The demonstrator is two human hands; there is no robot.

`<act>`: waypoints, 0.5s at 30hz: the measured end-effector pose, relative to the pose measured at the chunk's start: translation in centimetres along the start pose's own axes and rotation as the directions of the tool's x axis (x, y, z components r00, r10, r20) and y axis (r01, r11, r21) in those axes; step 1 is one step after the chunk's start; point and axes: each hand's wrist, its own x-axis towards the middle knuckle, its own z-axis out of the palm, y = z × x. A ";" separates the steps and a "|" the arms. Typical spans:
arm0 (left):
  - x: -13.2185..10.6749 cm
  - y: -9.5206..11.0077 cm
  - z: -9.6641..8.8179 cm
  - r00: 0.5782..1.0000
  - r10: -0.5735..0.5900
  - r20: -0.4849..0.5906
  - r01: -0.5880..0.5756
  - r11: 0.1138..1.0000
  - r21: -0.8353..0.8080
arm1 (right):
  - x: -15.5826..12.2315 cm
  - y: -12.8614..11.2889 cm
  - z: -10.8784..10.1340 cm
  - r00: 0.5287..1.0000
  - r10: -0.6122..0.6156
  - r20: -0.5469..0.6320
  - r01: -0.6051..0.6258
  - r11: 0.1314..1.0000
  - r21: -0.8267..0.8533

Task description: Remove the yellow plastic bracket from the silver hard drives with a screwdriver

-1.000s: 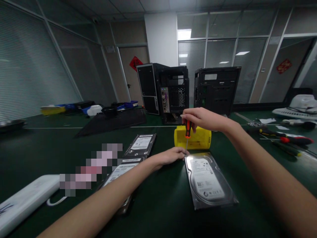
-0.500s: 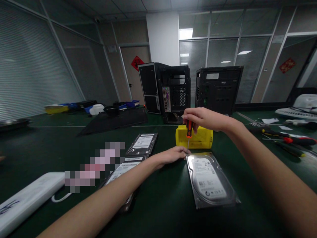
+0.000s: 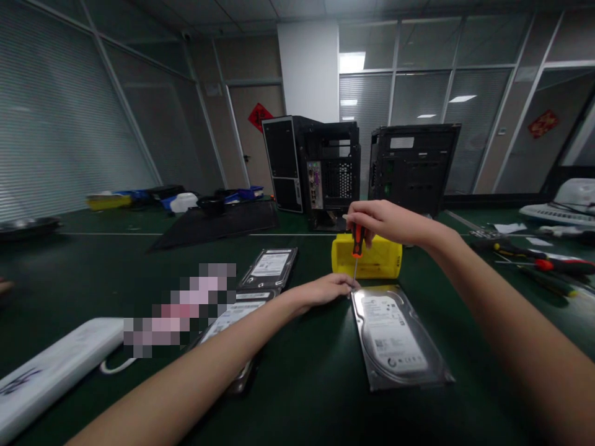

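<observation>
A silver hard drive (image 3: 395, 337) with a white label lies flat on the table in front of me. My right hand (image 3: 372, 222) is closed around the orange and black handle of a screwdriver (image 3: 357, 243), held nearly upright. Its shaft runs down to the drive's far left corner, where the tip is hidden by fingers. At that same corner, my left hand (image 3: 331, 289) is closed, fingertips gripping the drive's edge beside the shaft. Just behind stands a yellow bin (image 3: 385, 259).
Two more hard drives (image 3: 267, 265) lie left, partly under my left forearm. A white box-like object (image 3: 60, 365) is farther left. Computer cases (image 3: 283, 164) stand at the back. Pliers and other hand tools (image 3: 558, 266) lie right. Part of another person's hand (image 3: 4, 286) shows at the left edge.
The whole view has shifted slightly. Both hands keep their places at the drive's corner, and the screwdriver stays nearly upright there.
</observation>
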 end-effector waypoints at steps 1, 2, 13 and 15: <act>0.1 -0.1 0.0 1.000 0.007 0.001 -0.007 1.000 0.000 | 0.0 0.0 0.0 1.000 0.001 0.001 -0.001 1.000 -0.001; 0.2 -0.3 0.0 1.000 0.011 0.001 -0.011 1.000 0.000 | -0.1 0.1 0.0 1.000 0.004 0.002 -0.004 1.000 -0.003; 0.0 -0.1 -0.1 1.000 0.010 -0.002 -0.010 1.000 0.006 | 0.1 0.2 -0.1 0.999 0.048 -0.014 -0.048 0.999 -0.017; 0.0 -0.2 -0.1 1.000 0.011 0.000 -0.011 1.000 0.014 | 0.0 0.1 -0.1 0.998 0.054 -0.013 -0.054 0.998 -0.015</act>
